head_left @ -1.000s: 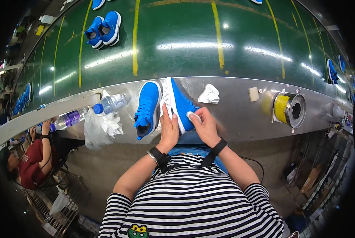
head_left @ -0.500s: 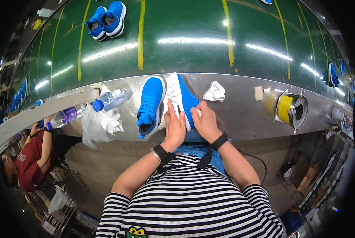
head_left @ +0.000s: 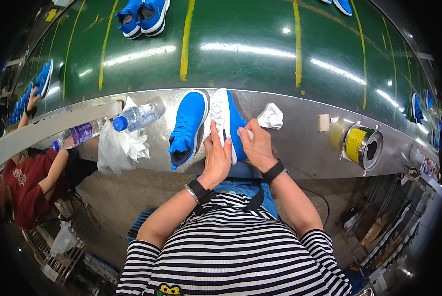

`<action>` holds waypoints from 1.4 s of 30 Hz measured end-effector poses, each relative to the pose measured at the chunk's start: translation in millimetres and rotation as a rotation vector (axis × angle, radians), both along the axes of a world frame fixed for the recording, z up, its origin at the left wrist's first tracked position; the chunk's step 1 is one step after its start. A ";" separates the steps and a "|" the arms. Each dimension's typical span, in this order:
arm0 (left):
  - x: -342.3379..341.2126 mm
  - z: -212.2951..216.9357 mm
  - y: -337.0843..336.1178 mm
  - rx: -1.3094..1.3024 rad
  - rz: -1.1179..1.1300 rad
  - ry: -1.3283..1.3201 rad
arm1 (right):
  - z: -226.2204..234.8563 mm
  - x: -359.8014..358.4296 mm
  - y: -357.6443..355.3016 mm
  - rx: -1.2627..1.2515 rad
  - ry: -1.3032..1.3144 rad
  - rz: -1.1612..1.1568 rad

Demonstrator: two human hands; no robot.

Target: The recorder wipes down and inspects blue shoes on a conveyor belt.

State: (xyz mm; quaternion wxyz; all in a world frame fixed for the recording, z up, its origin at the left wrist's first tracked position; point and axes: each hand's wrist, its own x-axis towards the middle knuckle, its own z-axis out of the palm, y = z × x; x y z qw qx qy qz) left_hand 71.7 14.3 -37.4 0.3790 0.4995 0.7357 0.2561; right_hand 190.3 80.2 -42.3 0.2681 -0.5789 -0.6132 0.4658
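A blue sneaker lies on its side on the metal ledge, its white studded sole turned to the left. My left hand holds it against the sole and heel, fingers stretched along the white edge and thumb by the heel. In my right hand, a small off-white block is pinched between thumb and fingers, close against the blue upper. Its exact contact with the shoe is hidden by the fingers. The matching blue sneaker stands upright just left of the first, toe away from me.
Beyond the ledge runs a green belt carrying blue shoes. Left are a clear bottle, plastic bag, purple-labelled bottle and metal rail. Right lie crumpled white paper, a pale block and a yellow-labelled can.
The belt's yellow lines and shoes have shifted right. My right hand has moved slightly up along the sneaker. At far left, a co-worker's hand now grasps a blue shoe at the belt.
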 end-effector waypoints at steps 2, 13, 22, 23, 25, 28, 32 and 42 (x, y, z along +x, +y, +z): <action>-2.6 0.1 -1.0 -0.037 0.010 -0.026 | 9.4 11.5 0.8 -0.158 -0.002 0.211; -2.5 -0.9 -1.8 -0.066 0.027 -0.045 | 2.7 12.0 -4.1 -0.012 -0.084 0.199; -2.6 2.5 0.4 -0.061 0.014 -0.061 | 1.6 9.9 3.2 -0.026 -0.060 0.120; -3.7 2.3 -0.3 -0.060 0.014 -0.062 | 3.9 16.3 -2.1 -0.052 -0.063 0.196; -5.1 2.6 -0.6 -0.060 0.014 -0.065 | 11.7 25.1 -11.7 -0.104 -0.088 0.284; -5.2 3.3 -0.5 -0.058 0.011 -0.071 | 15.8 32.6 -16.2 -0.065 -0.065 0.330; -6.4 3.3 -1.0 -0.066 0.010 -0.079 | 16.9 21.2 -1.8 0.105 0.034 0.221; -6.1 1.0 -2.3 -0.054 -0.003 -0.022 | 4.4 11.8 9.9 0.292 -0.084 0.441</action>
